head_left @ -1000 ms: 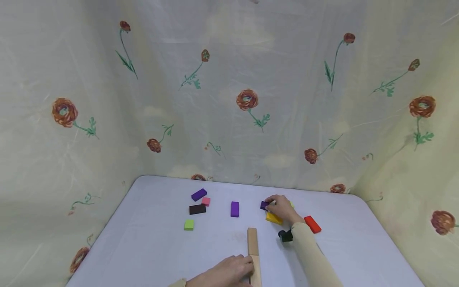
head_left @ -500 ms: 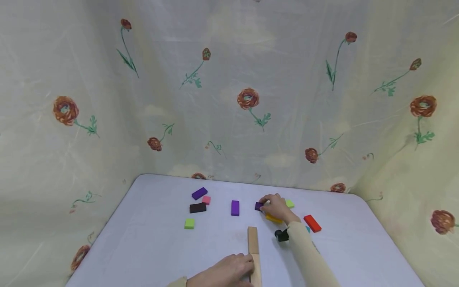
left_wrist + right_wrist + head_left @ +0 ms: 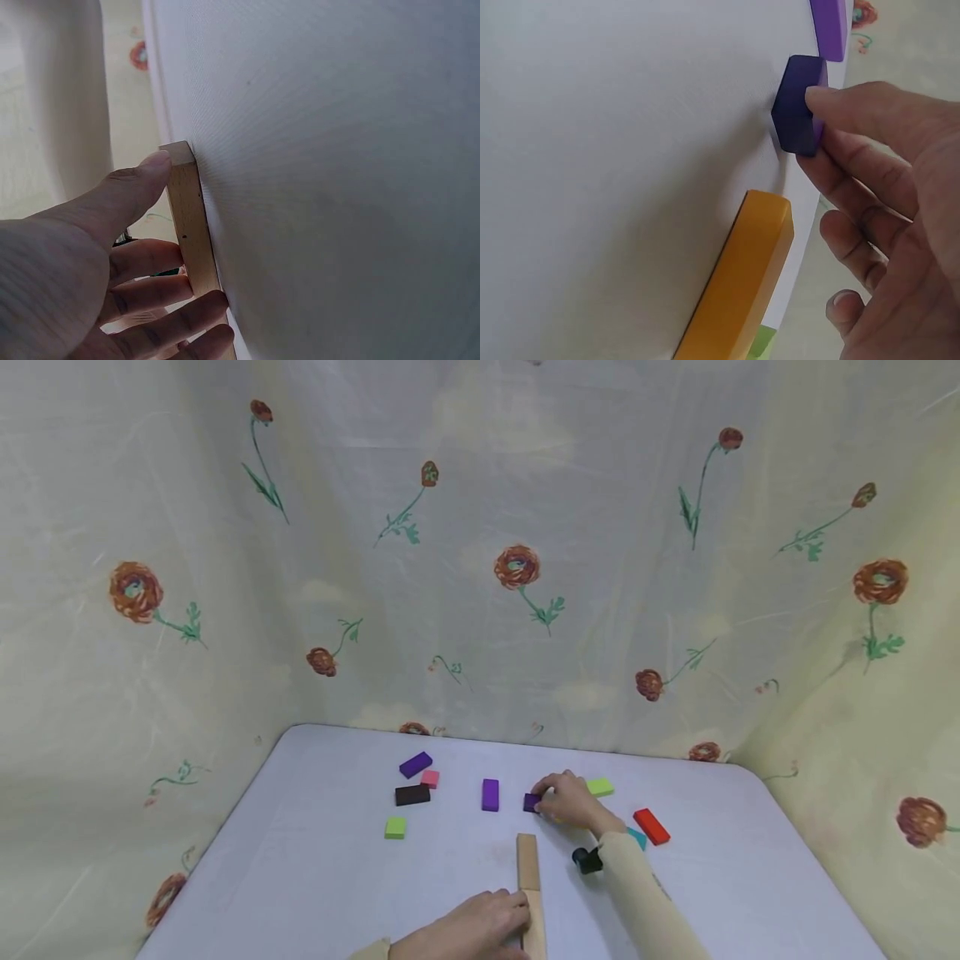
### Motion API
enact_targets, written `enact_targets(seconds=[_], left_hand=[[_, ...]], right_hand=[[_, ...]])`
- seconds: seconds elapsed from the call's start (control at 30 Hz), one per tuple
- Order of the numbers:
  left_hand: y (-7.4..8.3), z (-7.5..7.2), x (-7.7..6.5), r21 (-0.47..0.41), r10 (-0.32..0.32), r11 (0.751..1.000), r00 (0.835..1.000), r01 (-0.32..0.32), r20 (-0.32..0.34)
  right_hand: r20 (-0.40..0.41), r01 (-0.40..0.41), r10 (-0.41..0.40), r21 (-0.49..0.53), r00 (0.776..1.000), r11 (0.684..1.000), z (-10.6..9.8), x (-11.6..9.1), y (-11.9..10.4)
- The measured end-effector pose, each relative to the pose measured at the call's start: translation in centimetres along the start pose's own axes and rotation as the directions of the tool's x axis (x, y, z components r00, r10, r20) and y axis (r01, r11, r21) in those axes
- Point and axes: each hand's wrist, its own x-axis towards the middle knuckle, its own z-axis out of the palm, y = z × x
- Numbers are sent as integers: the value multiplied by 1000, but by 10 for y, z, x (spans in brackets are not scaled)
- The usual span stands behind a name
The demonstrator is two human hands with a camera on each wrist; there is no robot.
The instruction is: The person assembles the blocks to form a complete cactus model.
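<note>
White tabletop (image 3: 315,885) spans left to right. On the near side, the left hand (image 3: 471,928) rests loosely extended fingers and thumb against a wooden block (image 3: 192,225). Farther off, right of centre, the right hand (image 3: 572,802), near a yellow block (image 3: 735,277), pinches a purple block (image 3: 796,112).

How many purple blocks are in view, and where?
3. A dark purple rectangular block lies behind the small pink square block; a bright purple rectangular block lies left of the right hand, which pinches the third purple block. More may be hidden.
</note>
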Motion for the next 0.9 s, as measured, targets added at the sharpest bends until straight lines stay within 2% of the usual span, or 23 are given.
enact_targets(seconds=[0.2, 0.4, 0.57, 0.9], left_hand=[[0, 0, 0, 12, 7, 1000, 1000, -7, -5], [1, 0, 1, -1, -9, 1000, 1000, 9, -6], [0, 0, 1, 11, 4, 1000, 1000, -3, -9], [0, -1, 0, 7, 16, 1000, 1000, -16, -8]], right_hand=[[28, 23, -22, -16, 999, 1000, 5, -4, -2], [25, 68, -67, -45, 997, 997, 6, -7, -4], [36, 112, -110, -58, 993, 992, 6, -12, -6], [56, 100, -99, -19, 994, 995, 9, -20, -10]])
